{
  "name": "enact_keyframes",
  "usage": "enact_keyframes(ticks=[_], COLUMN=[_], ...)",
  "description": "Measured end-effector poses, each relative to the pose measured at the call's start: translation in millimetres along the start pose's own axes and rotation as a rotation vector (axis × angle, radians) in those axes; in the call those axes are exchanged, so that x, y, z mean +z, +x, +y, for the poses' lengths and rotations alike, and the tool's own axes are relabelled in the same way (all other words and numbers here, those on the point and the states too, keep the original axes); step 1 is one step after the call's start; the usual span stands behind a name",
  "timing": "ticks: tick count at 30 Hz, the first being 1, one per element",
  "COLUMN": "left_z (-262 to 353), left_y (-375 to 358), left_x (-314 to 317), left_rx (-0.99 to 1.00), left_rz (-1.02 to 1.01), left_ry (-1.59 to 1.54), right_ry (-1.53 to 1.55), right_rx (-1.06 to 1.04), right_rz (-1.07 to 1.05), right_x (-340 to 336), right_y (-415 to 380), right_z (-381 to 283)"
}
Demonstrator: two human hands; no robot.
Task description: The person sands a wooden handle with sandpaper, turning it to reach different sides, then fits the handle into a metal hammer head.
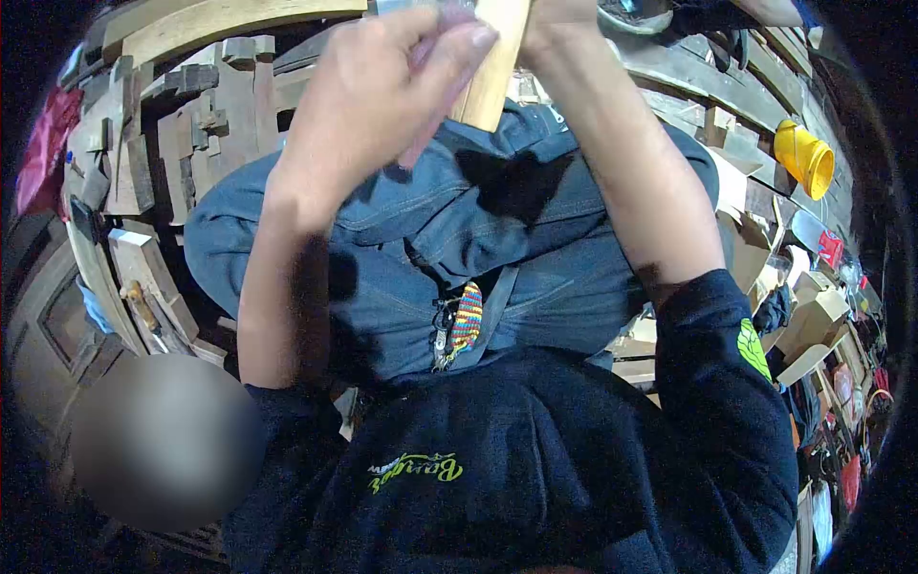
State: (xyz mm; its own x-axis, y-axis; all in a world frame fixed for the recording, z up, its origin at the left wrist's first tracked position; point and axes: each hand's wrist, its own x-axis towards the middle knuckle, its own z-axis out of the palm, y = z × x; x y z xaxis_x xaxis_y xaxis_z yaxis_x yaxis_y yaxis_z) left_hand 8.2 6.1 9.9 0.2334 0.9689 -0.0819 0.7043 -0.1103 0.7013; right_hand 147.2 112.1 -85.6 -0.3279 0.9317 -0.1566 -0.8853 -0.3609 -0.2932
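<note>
My left hand [368, 100] is closed, thumb and fingers pinching a purplish-pink sheet that looks like sandpaper [417, 151]. The sheet lies against the side of a pale piece of wood [495, 72], which is held above my crossed legs. My right hand [562, 21] is at the top edge, at the wood's right side. Its fingers are mostly hidden or cut off, but it appears to grip the wood. The far end of the wood runs out of view.
Wooden blocks and offcuts [196, 120] lie to the left, with a wooden-handled tool [142, 304] nearby. A yellow container [803, 159] lies on its side at the right, above cardboard pieces [808, 316] and clutter. A blurred round patch covers the lower left.
</note>
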Motion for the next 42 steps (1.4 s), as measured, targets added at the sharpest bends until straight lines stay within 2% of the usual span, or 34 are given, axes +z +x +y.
enact_keyframes(ticks=[1,2,3,5,6,7,9,13,15,16,17,19,21,23,25,27,28,32,35,36,38,41,42], left_z=[3,-11,-10,-6,-3,-6,-6,-2,3,-6,-7,-7,-9,-11,-6,-4,-10,-5,-4,-8,-18,-11,-6], left_y=[-1,-9,-7,-4,-4,2,1,-5,-2,3,2,1,-4,-4,3,7,1,-3,6,4,-2,0,5], left_x=[-2,9,11,14,13,12,13,9,5,7,5,1,4,11,8,1,7,8,5,7,14,13,6], left_rx=[-0.142,0.003,0.009,0.139,0.057,0.102,0.095,0.046,-0.108,-0.09,-0.091,-0.08,-0.084,-0.069,-0.129,-0.218,-0.004,-0.108,-0.172,-0.172,-0.038,-0.007,-0.154], left_rz=[-0.154,-0.069,-0.069,0.093,0.109,0.119,0.149,0.104,0.107,0.148,0.15,0.02,0.003,0.117,0.139,0.001,0.108,0.076,0.063,0.068,0.132,0.179,0.079], left_ry=[-0.08,-0.093,-0.097,-0.025,-0.043,0.026,-0.029,-0.063,0.006,0.171,0.177,0.06,0.03,0.008,0.054,0.112,0.03,-0.035,0.102,0.105,0.003,0.066,0.196], right_ry=[-0.031,-0.063,-0.014,0.026,0.012,0.0,0.019,0.059,0.053,0.024,0.029,-0.002,0.048,0.039,0.027,0.003,-0.017,0.031,-0.019,-0.018,-0.071,-0.009,-0.007], right_rx=[-0.036,-0.073,-0.091,-0.064,-0.047,-0.03,-0.023,-0.13,-0.132,-0.117,-0.115,-0.121,-0.125,-0.147,-0.116,-0.155,-0.191,-0.203,-0.168,-0.166,-0.19,-0.182,-0.173], right_rz=[0.03,-0.061,-0.133,-0.083,-0.068,-0.06,-0.083,-0.045,0.041,0.011,0.007,-0.047,-0.109,0.045,-0.002,0.027,-0.008,0.056,-0.01,-0.016,0.017,0.07,0.003], right_x=[1,-4,-4,-6,-7,-7,-6,-3,-1,-2,-2,-7,-7,-2,-5,-4,-4,-4,-8,-8,-2,-5,-5], right_y=[0,4,5,3,1,1,3,2,-1,-1,0,5,5,-2,-3,1,2,-1,1,1,-3,-2,-1], right_z=[-5,-13,-17,-16,-10,-5,-8,-16,-4,-1,-3,-15,-18,-9,-3,-7,-12,-9,-5,-6,-12,-8,-5])
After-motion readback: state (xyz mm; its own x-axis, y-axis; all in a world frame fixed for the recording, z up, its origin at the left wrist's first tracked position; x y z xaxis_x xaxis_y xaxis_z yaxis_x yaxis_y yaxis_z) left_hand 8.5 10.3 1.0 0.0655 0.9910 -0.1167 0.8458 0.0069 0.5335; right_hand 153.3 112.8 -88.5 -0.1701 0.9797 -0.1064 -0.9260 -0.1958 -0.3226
